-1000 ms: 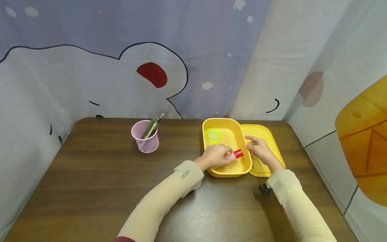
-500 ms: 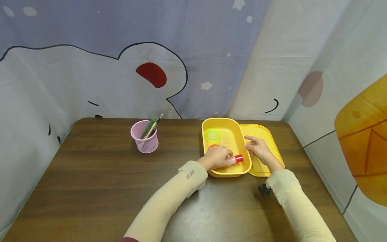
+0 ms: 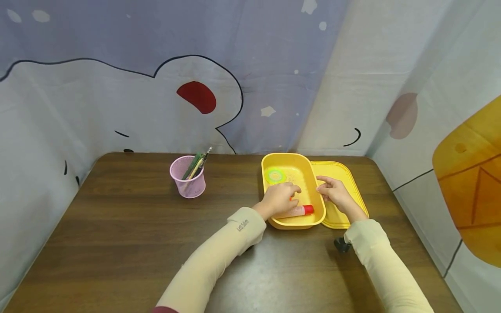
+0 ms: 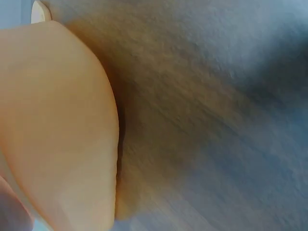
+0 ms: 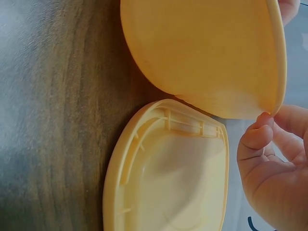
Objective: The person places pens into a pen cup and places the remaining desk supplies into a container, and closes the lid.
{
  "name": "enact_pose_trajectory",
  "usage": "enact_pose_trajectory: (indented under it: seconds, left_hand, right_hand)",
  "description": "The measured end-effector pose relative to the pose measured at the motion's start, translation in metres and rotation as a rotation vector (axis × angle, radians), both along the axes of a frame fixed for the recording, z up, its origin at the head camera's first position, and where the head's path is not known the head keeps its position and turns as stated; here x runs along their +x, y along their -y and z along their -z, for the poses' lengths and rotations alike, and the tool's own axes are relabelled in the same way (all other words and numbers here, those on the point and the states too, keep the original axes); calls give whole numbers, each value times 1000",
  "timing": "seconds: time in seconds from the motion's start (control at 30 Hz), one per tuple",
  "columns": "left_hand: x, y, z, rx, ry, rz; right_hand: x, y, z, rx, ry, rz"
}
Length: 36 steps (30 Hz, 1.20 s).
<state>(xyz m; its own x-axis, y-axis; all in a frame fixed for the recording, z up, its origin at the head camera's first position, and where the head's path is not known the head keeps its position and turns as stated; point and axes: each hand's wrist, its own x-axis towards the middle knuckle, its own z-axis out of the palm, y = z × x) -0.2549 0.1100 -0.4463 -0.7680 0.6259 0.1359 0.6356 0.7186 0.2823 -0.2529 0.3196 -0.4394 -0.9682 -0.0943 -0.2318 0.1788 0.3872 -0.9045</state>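
Observation:
A yellow plastic box (image 3: 313, 174) stands on the wooden table, with its inside facing up. My left hand (image 3: 277, 199) is over the box's left side, reaching in with thumb and fingers apart. Just below the thumb lies a glue stick (image 3: 297, 211) with a red cap and pale pink body, on the box floor. A bit of something orange (image 3: 291, 198) shows between the fingers; the rest of it is hidden. Near the back left corner inside is a round yellow-green thing (image 3: 275, 175). My right hand (image 5: 276, 159) pinches the box's right rim between thumb and fingers.
The yellow lid (image 3: 342, 187) lies on the table, right of the box and partly behind it. A pink mesh cup (image 3: 188, 182) with pencils (image 3: 197, 167) stands to the left. A printed curtain (image 3: 250, 78) hangs behind the table.
The glue stick has gone down onto the box floor, and my left hand has let go of it and shifted slightly up from it. The right hand stays at the rim.

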Motion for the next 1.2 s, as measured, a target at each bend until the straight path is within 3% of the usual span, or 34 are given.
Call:
enact_pose_trajectory:
  seconds: [0.13,0.27,0.5,0.83,1.07,1.2]
  left_hand:
    - [-5,10,-2,110,-68,-81]
    - [-9,22,-2,225,-93,-163]
    - [-16,39,3,336,-127,-285]
    - [-18,50,15,466,-113,-371]
    - [-17,54,23,527,-73,-388]
    - [-14,56,27,544,-56,-393]
  right_hand:
    - [-1,-2,1,7,-1,-11]
    - [0,-8,1,-8,5,-9]
    - [6,-27,4,-47,7,51]
    - [16,-51,17,36,-31,101]
    - [20,-62,18,108,-45,115]
    - [23,-68,19,205,-73,142]
